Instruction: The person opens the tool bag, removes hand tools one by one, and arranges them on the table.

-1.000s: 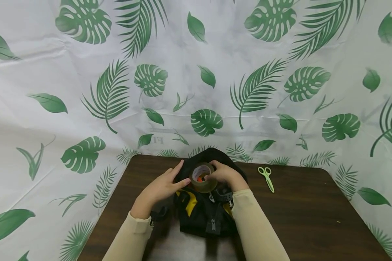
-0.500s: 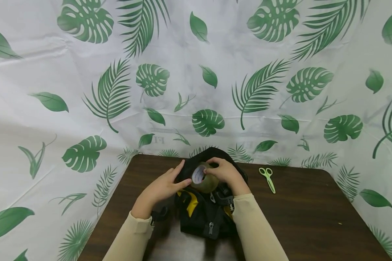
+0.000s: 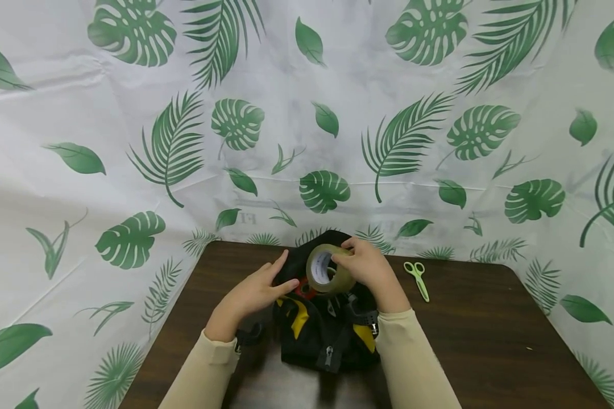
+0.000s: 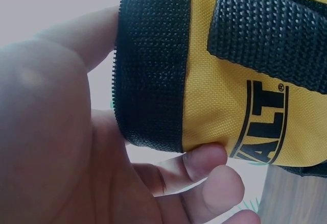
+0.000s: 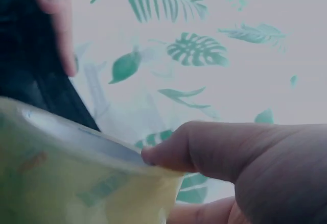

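Note:
A black and yellow tool bag (image 3: 307, 343) stands on the table with its mouth open. My left hand (image 3: 253, 296) holds the bag's left edge; the left wrist view shows the thumb and fingers on either side of the zipper edge of the yellow fabric (image 4: 214, 101). Over the mouth, my right hand (image 3: 372, 271) pinches a roll of brownish clear packing tape (image 3: 345, 280) by its rim, the thumb pressed at the white core. Part of a red item (image 3: 304, 289) shows inside the bag below the roll. The right wrist view has the tape (image 5: 122, 193) close up.
Light green scissors (image 3: 417, 279) lie on the dark wooden table (image 3: 471, 324) to the right of the bag. A black strap piece (image 3: 251, 335) lies near my left wrist. Behind the table hangs a white leaf-print cloth (image 3: 286, 74).
My right hand has lifted the tape roll up and to the right from the bag's mouth, turning it. The red item below shows now. My left hand has stayed in place.

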{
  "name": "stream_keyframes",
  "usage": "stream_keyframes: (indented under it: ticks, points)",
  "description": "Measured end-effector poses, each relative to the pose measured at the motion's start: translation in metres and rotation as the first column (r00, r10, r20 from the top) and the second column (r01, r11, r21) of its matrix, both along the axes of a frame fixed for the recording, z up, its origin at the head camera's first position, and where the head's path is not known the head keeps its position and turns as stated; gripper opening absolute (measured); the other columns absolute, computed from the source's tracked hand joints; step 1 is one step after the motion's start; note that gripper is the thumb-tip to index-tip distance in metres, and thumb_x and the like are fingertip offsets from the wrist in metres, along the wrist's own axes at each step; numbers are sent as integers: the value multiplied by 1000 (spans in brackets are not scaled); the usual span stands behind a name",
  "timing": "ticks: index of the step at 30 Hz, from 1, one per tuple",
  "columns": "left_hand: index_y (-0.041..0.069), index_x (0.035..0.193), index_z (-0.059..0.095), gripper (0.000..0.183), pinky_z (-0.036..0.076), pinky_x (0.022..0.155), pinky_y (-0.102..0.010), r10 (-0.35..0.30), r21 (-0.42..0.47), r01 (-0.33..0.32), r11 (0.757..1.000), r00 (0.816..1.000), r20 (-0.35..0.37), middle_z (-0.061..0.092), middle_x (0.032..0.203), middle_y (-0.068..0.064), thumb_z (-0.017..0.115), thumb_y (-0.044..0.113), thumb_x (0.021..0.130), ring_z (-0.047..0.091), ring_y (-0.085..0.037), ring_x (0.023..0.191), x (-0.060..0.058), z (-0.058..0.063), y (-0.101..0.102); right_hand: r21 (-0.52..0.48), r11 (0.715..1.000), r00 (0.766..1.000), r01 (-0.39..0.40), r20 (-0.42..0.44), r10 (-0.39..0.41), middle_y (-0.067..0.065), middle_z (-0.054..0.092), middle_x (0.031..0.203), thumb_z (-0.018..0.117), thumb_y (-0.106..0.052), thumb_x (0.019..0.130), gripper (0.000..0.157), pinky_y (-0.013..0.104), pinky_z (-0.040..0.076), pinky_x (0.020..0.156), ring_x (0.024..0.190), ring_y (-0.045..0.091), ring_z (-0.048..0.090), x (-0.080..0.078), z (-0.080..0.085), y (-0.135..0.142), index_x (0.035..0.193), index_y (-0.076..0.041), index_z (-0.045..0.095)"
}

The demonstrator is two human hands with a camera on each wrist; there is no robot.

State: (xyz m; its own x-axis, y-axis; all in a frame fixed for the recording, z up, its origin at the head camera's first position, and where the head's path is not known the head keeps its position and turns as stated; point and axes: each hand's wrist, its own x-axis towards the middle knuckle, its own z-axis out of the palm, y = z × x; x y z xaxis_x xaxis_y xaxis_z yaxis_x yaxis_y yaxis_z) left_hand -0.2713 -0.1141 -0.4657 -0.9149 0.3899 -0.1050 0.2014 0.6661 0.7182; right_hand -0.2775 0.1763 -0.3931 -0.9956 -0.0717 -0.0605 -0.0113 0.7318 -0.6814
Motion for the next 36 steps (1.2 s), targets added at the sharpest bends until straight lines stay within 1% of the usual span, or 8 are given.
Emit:
stream_keyframes:
  ticks: [3,14,18,22,24,26,31,36]
  points:
    - [44,175,9,95,27,128,-75,-3,2,3,1000,1000,0,19,181,-22,55,81,100,26,-49,165,0,-3,-1,-1,1000,1000,2,-26,-2,17,69,140,72,-42,105,46,50,60,90,116,33,69,6,6,5,139,-11,69]
    - [45,175,12,94,24,130,-73,-3,19,3,1000,1000,-11,19,182,-17,56,80,100,24,-45,167,0,0,1,-119,992,987,-46,-160,27,13,68,139,79,-42,102,35,44,57,88,121,35,62,26,19,27,132,-26,74]
    - [47,174,11,93,24,131,-72,-10,19,10,1000,1000,-9,19,182,-15,56,80,100,22,-42,168,-1,3,2,-183,983,972,0,-229,-42,11,67,144,79,-50,101,40,42,58,87,123,33,63,34,12,40,136,-31,73]
    - [48,173,10,91,23,132,-71,-13,15,14,1000,1000,-12,19,182,-14,56,80,100,21,-40,169,-2,4,1,-322,945,950,63,-269,-156,7,67,144,78,-53,100,46,34,62,86,117,28,67,39,1,54,140,-32,72]
    - [47,174,11,92,23,132,-72,-16,15,16,1000,1000,-15,20,182,-14,56,80,100,21,-40,169,-3,4,1,-435,898,938,71,-277,-208,6,69,139,80,-46,101,46,28,63,82,111,24,67,41,-5,62,143,-27,71]
    - [46,174,11,93,23,131,-72,-15,16,16,1000,1000,-18,20,182,-15,56,80,100,21,-41,169,-3,3,1,-567,821,928,64,-268,-258,4,71,134,81,-34,101,48,24,62,79,106,20,66,42,-9,72,145,-19,70]
    - [46,174,11,93,25,130,-73,-4,16,4,1000,1000,-12,21,182,-17,56,80,100,26,-43,167,-3,-1,1,-813,580,913,43,-204,-353,-1,77,120,82,-14,100,49,21,61,74,94,11,71,45,-17,103,145,-4,66]
    - [45,174,12,93,26,129,-73,5,10,-5,1000,1000,-12,21,182,-17,55,81,100,28,-46,165,-2,-4,0,-925,378,884,41,-143,-446,2,78,108,80,-4,99,44,20,63,68,85,10,77,49,-22,135,141,-2,68]
